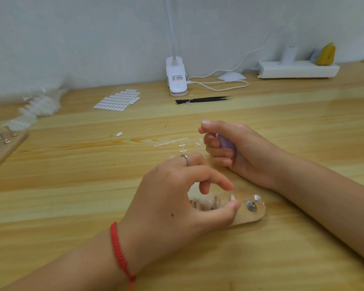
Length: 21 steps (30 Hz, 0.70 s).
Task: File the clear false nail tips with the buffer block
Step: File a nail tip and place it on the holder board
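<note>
My right hand (225, 150) rests on the wooden table, its fingers curled around a purple buffer block (226, 141). My left hand (177, 198) hovers over a clear oval holder strip (250, 215) that carries clear false nail tips (232, 197) and a metal stud (251, 205). Its thumb and index finger are bent close to one tip; whether they pinch it is unclear. Part of the strip is hidden under the left palm. An empty clear plastic sprue (170, 142) lies just beyond both hands.
Black tweezers (202, 100) and a white clip lamp (176, 76) with its cable sit at the back. A sheet of white adhesive tabs (118, 100) lies back left, bags of nail tips (38, 108) and a wooden display board (2, 143) at the left edge. A power strip (296, 69) stands back right.
</note>
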Each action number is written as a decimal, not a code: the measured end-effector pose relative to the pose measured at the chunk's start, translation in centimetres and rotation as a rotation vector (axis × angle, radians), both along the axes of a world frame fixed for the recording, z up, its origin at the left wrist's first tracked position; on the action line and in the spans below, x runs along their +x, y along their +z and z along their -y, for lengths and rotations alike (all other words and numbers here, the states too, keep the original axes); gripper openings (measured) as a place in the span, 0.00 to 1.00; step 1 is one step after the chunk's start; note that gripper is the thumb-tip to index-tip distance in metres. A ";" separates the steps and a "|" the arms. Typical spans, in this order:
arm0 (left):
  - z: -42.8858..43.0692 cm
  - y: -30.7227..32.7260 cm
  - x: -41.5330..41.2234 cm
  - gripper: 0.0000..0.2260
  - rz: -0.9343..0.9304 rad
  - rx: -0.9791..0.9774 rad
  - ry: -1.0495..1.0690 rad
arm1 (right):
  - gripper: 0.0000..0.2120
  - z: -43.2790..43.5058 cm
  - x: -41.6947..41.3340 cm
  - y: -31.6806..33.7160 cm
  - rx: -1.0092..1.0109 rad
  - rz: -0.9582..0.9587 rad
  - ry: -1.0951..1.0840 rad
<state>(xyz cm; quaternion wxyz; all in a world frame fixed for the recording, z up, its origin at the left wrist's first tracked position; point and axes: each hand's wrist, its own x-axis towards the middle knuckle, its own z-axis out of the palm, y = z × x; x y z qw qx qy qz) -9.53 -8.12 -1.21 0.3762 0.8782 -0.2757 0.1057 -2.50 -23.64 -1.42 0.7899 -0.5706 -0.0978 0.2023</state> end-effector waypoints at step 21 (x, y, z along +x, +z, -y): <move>0.1 0.5 -0.2 0.10 -0.040 0.087 0.012 | 0.05 0.0 0.1 -0.2 0.022 0.007 0.004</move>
